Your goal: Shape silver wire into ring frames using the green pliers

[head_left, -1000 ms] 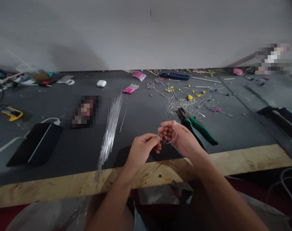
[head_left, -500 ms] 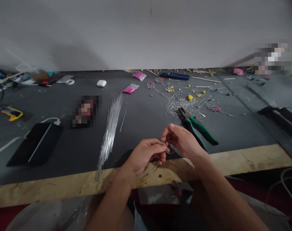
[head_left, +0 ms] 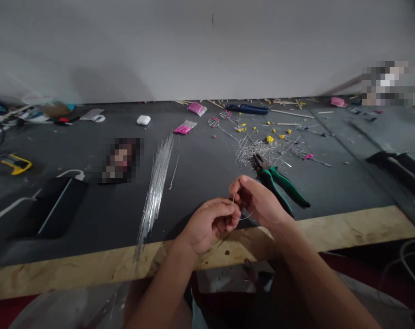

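My left hand [head_left: 209, 224] and my right hand [head_left: 258, 201] meet just above the near edge of the dark work table [head_left: 200, 173]. Both pinch a thin silver wire loop [head_left: 242, 216] between their fingertips; most of the loop is hidden by my fingers. Green-handled pliers [head_left: 279, 183] lie on the table right behind my right hand. A long bundle of straight silver wires [head_left: 155, 185] lies to the left of my left hand.
A heap of cut wire bits and yellow beads [head_left: 262, 146] sits behind the pliers. Pink bead bags [head_left: 186, 127], a white earbud case [head_left: 143, 119], a black phone [head_left: 53, 205] with a cable, and blue-handled cutters [head_left: 246, 108] lie farther off. The wooden table edge [head_left: 347, 228] runs along the front.
The wire loop was held open and wide between my hands a second ago. Both hands have drawn closer together and lower, and the fingers now cover most of the loop.
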`<move>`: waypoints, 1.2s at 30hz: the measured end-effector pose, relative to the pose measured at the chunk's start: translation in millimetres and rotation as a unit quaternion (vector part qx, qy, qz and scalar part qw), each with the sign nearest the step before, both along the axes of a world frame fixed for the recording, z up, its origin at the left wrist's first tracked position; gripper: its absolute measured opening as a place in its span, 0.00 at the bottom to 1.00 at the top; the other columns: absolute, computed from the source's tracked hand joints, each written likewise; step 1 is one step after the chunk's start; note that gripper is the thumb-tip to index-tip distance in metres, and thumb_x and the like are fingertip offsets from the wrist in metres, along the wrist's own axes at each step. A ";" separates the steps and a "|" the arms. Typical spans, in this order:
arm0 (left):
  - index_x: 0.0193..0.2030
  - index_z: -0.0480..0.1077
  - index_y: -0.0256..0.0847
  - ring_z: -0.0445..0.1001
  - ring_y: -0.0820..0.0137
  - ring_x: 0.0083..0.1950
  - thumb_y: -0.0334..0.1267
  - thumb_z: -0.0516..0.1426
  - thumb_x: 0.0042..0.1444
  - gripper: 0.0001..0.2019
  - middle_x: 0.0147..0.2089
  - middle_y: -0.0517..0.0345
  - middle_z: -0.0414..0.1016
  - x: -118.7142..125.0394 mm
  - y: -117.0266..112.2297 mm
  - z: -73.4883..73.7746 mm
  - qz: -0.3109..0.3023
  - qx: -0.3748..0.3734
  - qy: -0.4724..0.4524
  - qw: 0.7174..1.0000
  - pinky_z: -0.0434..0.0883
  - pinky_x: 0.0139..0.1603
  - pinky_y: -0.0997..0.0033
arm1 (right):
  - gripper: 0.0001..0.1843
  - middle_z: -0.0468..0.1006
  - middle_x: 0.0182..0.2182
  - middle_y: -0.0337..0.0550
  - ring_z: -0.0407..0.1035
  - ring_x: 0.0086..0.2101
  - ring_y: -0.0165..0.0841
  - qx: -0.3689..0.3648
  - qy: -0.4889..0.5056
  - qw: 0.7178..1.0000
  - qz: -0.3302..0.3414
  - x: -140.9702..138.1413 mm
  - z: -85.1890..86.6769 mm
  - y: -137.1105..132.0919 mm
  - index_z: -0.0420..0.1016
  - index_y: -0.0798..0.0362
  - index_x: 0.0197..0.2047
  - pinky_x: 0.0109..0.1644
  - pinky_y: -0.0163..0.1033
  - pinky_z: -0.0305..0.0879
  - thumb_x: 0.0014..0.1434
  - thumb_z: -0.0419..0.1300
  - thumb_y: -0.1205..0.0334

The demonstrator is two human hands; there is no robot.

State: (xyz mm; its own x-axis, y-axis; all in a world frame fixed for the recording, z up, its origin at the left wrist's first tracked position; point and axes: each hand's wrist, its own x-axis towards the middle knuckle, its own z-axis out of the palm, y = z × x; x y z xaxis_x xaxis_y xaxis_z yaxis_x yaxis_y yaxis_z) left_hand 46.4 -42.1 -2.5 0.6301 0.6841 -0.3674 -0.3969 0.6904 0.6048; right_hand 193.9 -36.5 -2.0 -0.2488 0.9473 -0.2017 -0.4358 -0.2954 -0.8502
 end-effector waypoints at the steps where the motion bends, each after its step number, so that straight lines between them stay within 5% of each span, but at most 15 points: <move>1: 0.23 0.73 0.31 0.66 0.80 0.23 0.31 0.59 0.45 0.05 0.24 0.58 0.70 0.6 0.3 -0.1 0.002 -0.010 -0.006 1.000 0.59 0.23 0.80 | 0.17 0.68 0.21 0.35 0.63 0.19 0.24 0.005 0.000 1.000 -0.001 0.0 -0.5 0.2 0.72 0.54 0.27 0.22 0.29 0.58 0.60 0.52 0.52; 10: 0.22 0.73 0.31 0.64 0.80 0.21 0.34 0.59 0.45 0.08 0.21 0.57 0.69 6.4 -0.2 1.3 -0.037 -0.029 -0.049 0.998 0.59 0.21 0.81 | 0.17 0.67 0.21 0.35 0.61 0.20 0.22 0.037 0.001 0.999 -0.005 1.2 -6.5 0.2 0.72 0.55 0.28 0.23 0.29 0.59 0.61 0.52 0.53; 22: 0.26 0.74 0.33 0.63 0.80 0.21 0.32 0.60 0.44 0.04 0.21 0.59 0.69 12.0 1.7 0.1 0.004 -0.049 -0.020 0.999 0.56 0.20 0.80 | 0.17 0.67 0.20 0.35 0.59 0.20 0.24 0.028 -0.013 0.999 -0.021 6.3 -1.2 1.8 0.71 0.54 0.28 0.25 0.31 0.57 0.60 0.53 0.51; 29: 0.25 0.76 0.35 0.63 0.78 0.27 0.31 0.58 0.47 0.05 0.27 0.58 0.71 0.9 8.1 3.4 0.019 0.051 0.088 0.995 0.60 0.30 0.75 | 0.12 0.69 0.21 0.36 0.62 0.22 0.25 -0.048 0.000 0.998 0.040 12.1 -0.9 2.7 0.70 0.54 0.30 0.24 0.31 0.54 0.59 0.53 0.55; 36: 0.25 0.76 0.40 0.64 0.74 0.32 0.32 0.56 0.49 0.08 0.29 0.59 0.69 -0.4 5.8 2.2 -0.040 0.165 0.175 0.970 0.60 0.37 0.72 | 0.11 0.71 0.22 0.38 0.66 0.25 0.28 -0.043 0.027 0.988 0.144 22.5 -1.9 -1.0 0.69 0.54 0.32 0.30 0.34 0.61 0.59 0.48 0.60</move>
